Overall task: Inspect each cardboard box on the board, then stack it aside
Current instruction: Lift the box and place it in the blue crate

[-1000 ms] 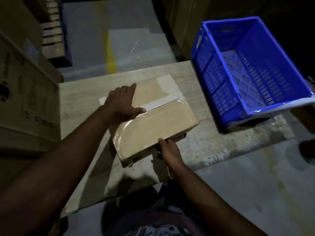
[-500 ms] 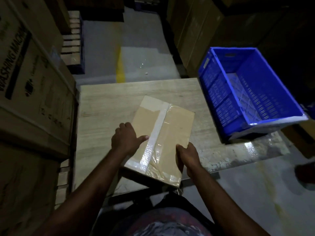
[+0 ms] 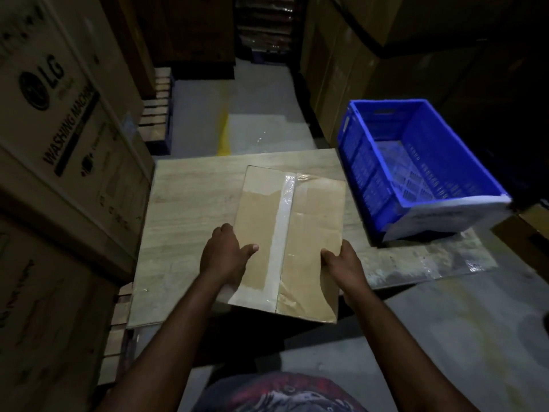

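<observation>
1. Tall brown printed cardboard cartons (image 3: 59,129), "LG washing machine" – stacked at L, beside board.
2. Pale wood-grain rectangular board (image 3: 193,209) – centre, flat.
3. Blue perforated plastic crate (image 3: 365,173) – R of board, open top up.
4. Flat brown cardboard box w/ white tape strip down middle (image 3: 315,233) – over board's near-R part, near end past board edge; resting or lifted: can't tell.
5. Left hand (image 3: 221,257) – grips box L edge, thumb on top face.
6. Right hand (image 3: 344,263) – grips box R edge, thumb on top, fingers hidden under.

Arms extended forward; left hand (image 3: 223,254) grips box (image 3: 315,217) side, thumb on top; right hand (image 3: 342,260) grips opposite side.
</observation>
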Demonstrator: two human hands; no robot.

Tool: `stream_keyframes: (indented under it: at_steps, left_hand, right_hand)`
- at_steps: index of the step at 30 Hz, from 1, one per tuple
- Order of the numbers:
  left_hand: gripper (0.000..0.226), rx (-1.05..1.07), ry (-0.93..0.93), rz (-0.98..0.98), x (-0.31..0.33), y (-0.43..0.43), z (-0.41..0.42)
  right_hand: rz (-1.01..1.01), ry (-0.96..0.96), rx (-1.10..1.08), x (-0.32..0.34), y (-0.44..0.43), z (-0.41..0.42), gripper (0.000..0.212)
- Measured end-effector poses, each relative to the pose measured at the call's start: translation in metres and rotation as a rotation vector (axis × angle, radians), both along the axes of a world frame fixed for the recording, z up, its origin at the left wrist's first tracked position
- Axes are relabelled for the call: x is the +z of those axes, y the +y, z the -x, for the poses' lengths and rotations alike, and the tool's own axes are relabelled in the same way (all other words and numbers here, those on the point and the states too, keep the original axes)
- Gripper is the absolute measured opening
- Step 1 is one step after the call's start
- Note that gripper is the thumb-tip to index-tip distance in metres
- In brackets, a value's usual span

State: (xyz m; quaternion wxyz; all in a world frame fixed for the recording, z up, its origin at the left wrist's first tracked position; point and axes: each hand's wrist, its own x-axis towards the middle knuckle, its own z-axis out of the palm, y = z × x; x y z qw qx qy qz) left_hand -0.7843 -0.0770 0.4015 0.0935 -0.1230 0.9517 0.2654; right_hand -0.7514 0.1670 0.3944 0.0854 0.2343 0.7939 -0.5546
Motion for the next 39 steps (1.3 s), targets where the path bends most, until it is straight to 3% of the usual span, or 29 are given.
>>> stream_keyframes:
  at_steps: [7, 18, 22, 26, 34, 39]
  left_hand:
    - [0.064, -0.023, 0.164, -0.039, 0.04, 0.078, -0.051]
    - [0.048, -0.1, 0.385, -0.323, 0.125, 0.194, -0.077]
    - [0.044, -0.11, 0.447, -0.38, 0.152, 0.231, -0.057]
    - [0.044, -0.128, 0.524, -0.442, 0.172, 0.275, -0.018]
    - [0.047, -0.105, 0.54, -0.59, 0.195, 0.37, 0.065]
    - [0.069, -0.25, 0.531, -0.618, 0.196, 0.406, 0.099]
  right_hand:
    - [-0.02, 0.17, -0.065, 0.027, 0.079, -0.061, 0.046]
    - [0.02, 0.388, -0.224, 0.098, 0.18, -0.102, 0.04]
    - [0.048, 0.479, -0.256, 0.119, 0.213, -0.081, 0.042]
    - [-0.02, 0.575, -0.233, 0.146, 0.256, -0.042, 0.031]
    - [-0.083, 0.615, -0.198, 0.194, 0.352, 0.029, 0.04]
    - [-0.077, 0.648, -0.154, 0.201, 0.4, 0.068, 0.039]
